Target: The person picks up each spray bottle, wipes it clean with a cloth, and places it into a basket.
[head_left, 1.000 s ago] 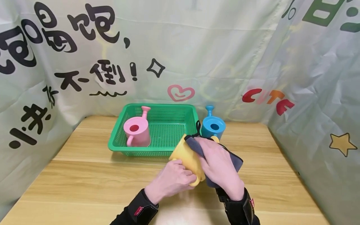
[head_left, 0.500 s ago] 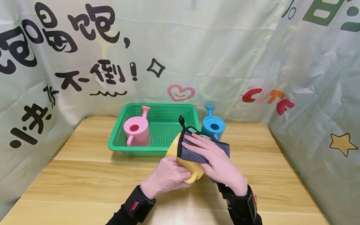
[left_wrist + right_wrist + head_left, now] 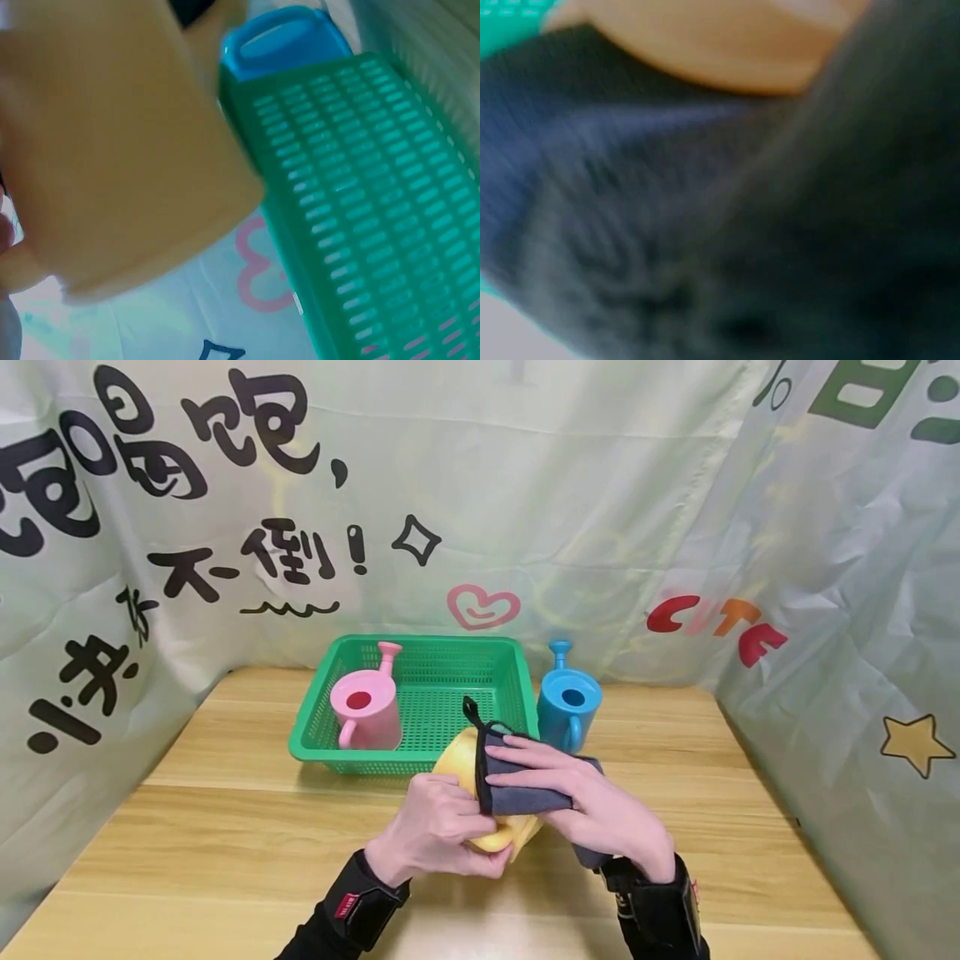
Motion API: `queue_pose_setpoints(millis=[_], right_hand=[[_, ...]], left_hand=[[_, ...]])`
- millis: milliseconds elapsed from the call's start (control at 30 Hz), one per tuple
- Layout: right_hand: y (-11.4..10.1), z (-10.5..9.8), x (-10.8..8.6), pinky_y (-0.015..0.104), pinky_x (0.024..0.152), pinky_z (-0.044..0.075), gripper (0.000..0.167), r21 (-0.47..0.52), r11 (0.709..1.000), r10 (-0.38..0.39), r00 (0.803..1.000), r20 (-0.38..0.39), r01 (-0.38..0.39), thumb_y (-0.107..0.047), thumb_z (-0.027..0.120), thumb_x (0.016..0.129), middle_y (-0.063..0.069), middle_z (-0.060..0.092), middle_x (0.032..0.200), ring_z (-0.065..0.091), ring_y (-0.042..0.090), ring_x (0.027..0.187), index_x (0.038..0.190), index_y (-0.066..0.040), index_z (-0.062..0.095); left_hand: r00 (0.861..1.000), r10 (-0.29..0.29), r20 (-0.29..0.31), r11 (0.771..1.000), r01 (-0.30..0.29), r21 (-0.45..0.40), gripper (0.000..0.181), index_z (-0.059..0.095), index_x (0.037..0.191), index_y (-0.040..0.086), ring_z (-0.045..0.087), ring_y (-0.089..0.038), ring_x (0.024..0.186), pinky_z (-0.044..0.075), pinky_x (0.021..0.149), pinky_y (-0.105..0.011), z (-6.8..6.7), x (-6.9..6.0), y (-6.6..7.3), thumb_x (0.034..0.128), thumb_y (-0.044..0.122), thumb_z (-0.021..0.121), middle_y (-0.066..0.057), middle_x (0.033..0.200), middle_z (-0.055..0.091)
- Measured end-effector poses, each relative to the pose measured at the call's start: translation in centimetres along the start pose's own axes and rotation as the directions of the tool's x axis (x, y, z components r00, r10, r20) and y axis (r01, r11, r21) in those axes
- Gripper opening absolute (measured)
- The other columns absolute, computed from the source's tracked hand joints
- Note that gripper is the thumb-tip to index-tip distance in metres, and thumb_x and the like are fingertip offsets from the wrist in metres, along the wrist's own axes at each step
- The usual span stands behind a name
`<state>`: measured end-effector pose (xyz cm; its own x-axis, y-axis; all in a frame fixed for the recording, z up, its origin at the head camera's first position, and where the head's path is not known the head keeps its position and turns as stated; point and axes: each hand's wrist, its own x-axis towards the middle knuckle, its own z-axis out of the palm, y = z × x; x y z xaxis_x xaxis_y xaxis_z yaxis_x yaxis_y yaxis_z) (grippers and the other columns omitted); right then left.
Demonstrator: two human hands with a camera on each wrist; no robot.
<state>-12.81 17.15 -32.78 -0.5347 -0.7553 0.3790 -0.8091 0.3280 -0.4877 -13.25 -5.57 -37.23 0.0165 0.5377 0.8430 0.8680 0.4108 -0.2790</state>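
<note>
My left hand [image 3: 431,831] grips a yellow watering can [image 3: 456,758] by its handle, tilted above the table in front of the basket. In the left wrist view the can's yellow body [image 3: 127,150] fills the left side. With my right hand [image 3: 600,806] I hold a dark grey cloth [image 3: 517,802] with black edging and a loop against the can. The fingers lie across the cloth; the thumb is hidden. In the right wrist view the blurred cloth [image 3: 652,157] lies below the can's yellow rim [image 3: 727,64]. The can's spout is hidden.
A green basket [image 3: 303,735] stands behind my hands, with a pink watering can [image 3: 375,718] in its left part. To its right a blue watering can [image 3: 567,697] stands on the wooden table [image 3: 225,835]. A printed curtain [image 3: 585,485] hangs around the back and sides.
The yellow watering can has turned and shifted slightly left with my left hand. The cloth has slid left and down over it under my right hand, uncovering more of the blue can.
</note>
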Motion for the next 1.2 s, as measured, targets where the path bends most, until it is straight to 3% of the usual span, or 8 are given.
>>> queue_pose_setpoints(millis=[100, 267, 400, 500, 733, 833, 933, 1200], right_hand=[[0.1, 1.0, 0.8, 0.030, 0.121, 0.033, 0.055, 0.068, 0.998, -0.001, 1.000, 0.031, -0.001, 0.005, 0.055, 0.091, 0.006, 0.049, 0.155, 0.040, 0.026, 0.149, 0.140, -0.018, 0.059], [-0.3, 2.4, 2.0, 0.034, 0.123, 0.031, 0.050, 0.142, 0.990, -0.011, 1.000, -0.005, 0.012, 0.002, 0.053, 0.097, 0.006, 0.046, 0.157, 0.036, 0.027, 0.151, 0.143, -0.016, 0.056], [-0.7, 2.6, 2.3, 0.033, 0.123, 0.031, 0.046, 0.106, 0.993, -0.042, 0.998, -0.039, 0.046, -0.001, 0.056, 0.097, 0.008, 0.047, 0.156, 0.038, 0.027, 0.150, 0.141, -0.015, 0.058], [-0.8, 2.5, 2.3, 0.034, 0.123, 0.031, 0.045, 0.060, 0.995, -0.075, 0.996, -0.050, 0.078, -0.001, 0.057, 0.096, 0.009, 0.048, 0.155, 0.039, 0.028, 0.150, 0.139, -0.013, 0.059], [-1.5, 1.7, 1.7, 0.033, 0.124, 0.029, 0.050, 0.091, 0.983, -0.158, 0.987, -0.022, 0.160, 0.003, 0.056, 0.092, 0.007, 0.052, 0.153, 0.038, 0.030, 0.150, 0.139, -0.012, 0.060], [-1.7, 1.0, 1.2, 0.031, 0.125, 0.027, 0.052, 0.150, 0.969, -0.196, 0.981, -0.003, 0.194, 0.007, 0.054, 0.090, 0.007, 0.052, 0.152, 0.036, 0.027, 0.151, 0.139, -0.011, 0.060], [-1.7, 0.7, 0.9, 0.030, 0.126, 0.025, 0.052, 0.196, 0.956, -0.225, 0.974, 0.014, 0.218, 0.009, 0.050, 0.090, 0.009, 0.052, 0.153, 0.033, 0.026, 0.153, 0.137, -0.010, 0.061], [-1.7, 1.7, 1.6, 0.033, 0.127, 0.023, 0.044, 0.154, 0.971, -0.185, 0.983, 0.011, 0.181, -0.002, 0.053, 0.097, 0.005, 0.051, 0.154, 0.031, 0.027, 0.153, 0.139, -0.015, 0.060]], left_hand=[[0.986, 0.051, -0.158, 0.999, -0.048, 0.026, 0.043, 0.037, 0.047, 0.027, 0.030, 0.002, 0.040, 0.018, 0.046, -0.013, -0.4, 0.4, -0.5, 0.0806, 0.037, 0.062, 0.017, 0.043, 0.033], [0.926, 0.167, -0.340, 0.982, -0.128, 0.136, 0.045, 0.032, 0.045, 0.025, 0.023, 0.000, 0.040, 0.013, 0.047, -0.014, -1.0, 1.3, -1.0, 0.0794, 0.032, 0.061, 0.016, 0.044, 0.029], [0.889, 0.228, -0.396, 0.969, -0.169, 0.178, 0.043, 0.030, 0.046, 0.025, 0.020, 0.000, 0.039, 0.012, 0.047, -0.014, -1.1, 1.9, -1.1, 0.0784, 0.030, 0.058, 0.015, 0.045, 0.029], [0.872, 0.254, -0.419, 0.962, -0.183, 0.202, 0.041, 0.030, 0.046, 0.025, 0.021, 0.000, 0.038, 0.012, 0.047, -0.014, -1.1, 2.2, -1.1, 0.0774, 0.029, 0.056, 0.015, 0.044, 0.029], [0.827, 0.252, -0.502, 0.966, -0.187, 0.177, 0.041, 0.026, 0.046, 0.023, 0.019, -0.001, 0.039, 0.010, 0.047, -0.014, -1.6, 2.7, -1.1, 0.0776, 0.023, 0.051, 0.013, 0.043, 0.027], [0.819, 0.229, -0.527, 0.973, -0.186, 0.135, 0.041, 0.023, 0.046, 0.022, 0.015, -0.001, 0.041, 0.009, 0.048, -0.014, -2.0, 3.1, -0.8, 0.0775, 0.022, 0.050, 0.013, 0.043, 0.023], [0.820, 0.201, -0.536, 0.979, -0.179, 0.094, 0.041, 0.022, 0.047, 0.022, 0.011, -0.001, 0.044, 0.008, 0.049, -0.014, -2.2, 3.3, -0.5, 0.0771, 0.021, 0.049, 0.013, 0.045, 0.018], [0.819, 0.221, -0.530, 0.972, -0.228, 0.053, 0.040, 0.024, 0.046, 0.023, 0.015, 0.000, 0.041, 0.010, 0.048, -0.013, -2.3, 3.8, -0.2, 0.0779, 0.021, 0.048, 0.014, 0.043, 0.021]])
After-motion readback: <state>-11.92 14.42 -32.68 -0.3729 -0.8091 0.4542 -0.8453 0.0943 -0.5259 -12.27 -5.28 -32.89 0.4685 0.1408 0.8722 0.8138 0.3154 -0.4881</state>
